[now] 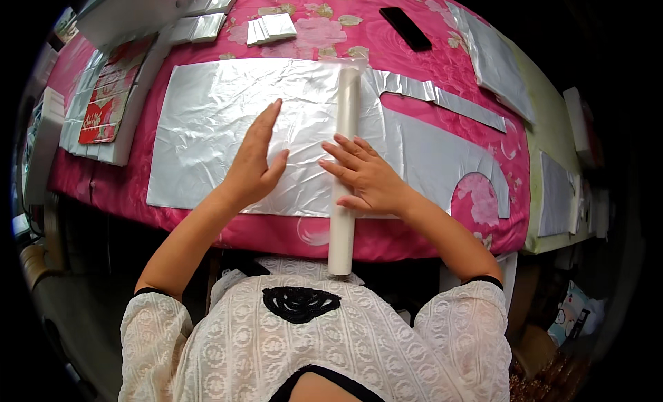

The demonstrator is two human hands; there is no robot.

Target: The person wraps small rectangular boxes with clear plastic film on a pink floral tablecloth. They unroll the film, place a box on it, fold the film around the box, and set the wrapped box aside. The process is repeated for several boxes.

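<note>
A large silvery plastic sheet point(197, 132) lies spread across the table, wrinkled and shiny. On its right it continues into a bag shape with two long handle strips point(469, 112), like a vest-type carrier bag. Across the sheet, pointing from far to near, rests a long whitish roll point(342, 246); its near end sticks out past the table edge. My right hand point(369, 177) lies on the roll with its fingers spread, not wrapped round it. Over the sheet, left of the roll, my left hand point(253, 164) is open, fingers stretched and thumb apart, holding nothing.
The table has a pink flowered cloth point(276, 231). A black phone point(405, 29) lies at the far side. Small folded silvery packs point(271, 29) lie at the back left. A red packet point(114, 98) lies on stacked packs at left. Another silvery stack point(494, 60) is far right.
</note>
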